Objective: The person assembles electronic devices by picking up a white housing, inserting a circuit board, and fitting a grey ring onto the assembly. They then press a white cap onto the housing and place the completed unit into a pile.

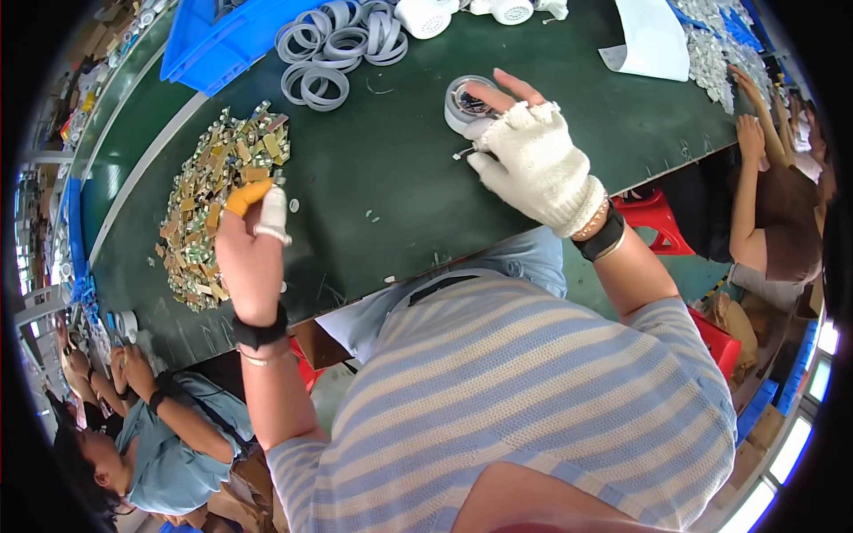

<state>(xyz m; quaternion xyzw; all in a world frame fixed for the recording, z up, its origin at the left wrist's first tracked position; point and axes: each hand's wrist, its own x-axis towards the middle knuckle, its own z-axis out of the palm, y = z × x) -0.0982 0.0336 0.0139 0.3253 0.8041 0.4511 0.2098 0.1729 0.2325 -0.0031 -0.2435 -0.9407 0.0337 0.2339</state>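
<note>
My left hand [252, 253] is at the right edge of a heap of small circuit boards [200, 213]. Orange and white finger cots cover two of its digits, which are curled together in a pinch; whatever lies between them is hidden. A white fingerless glove covers my right hand [531, 155], whose fingers rest on a grey round housing [458, 115] and grip its right side. Inside the housing a dark board and wires show. A short cable with a small connector [462, 154] sticks out beside my gloved thumb.
Several grey rings [324, 87] lie beside a blue bin [204, 53] at the far left. White round housings [426, 16] stand at the far edge. White paper [653, 44] and pale small parts [720, 67] lie far right. Co-workers [173, 435] sit on both sides; a red stool [656, 222] stands right.
</note>
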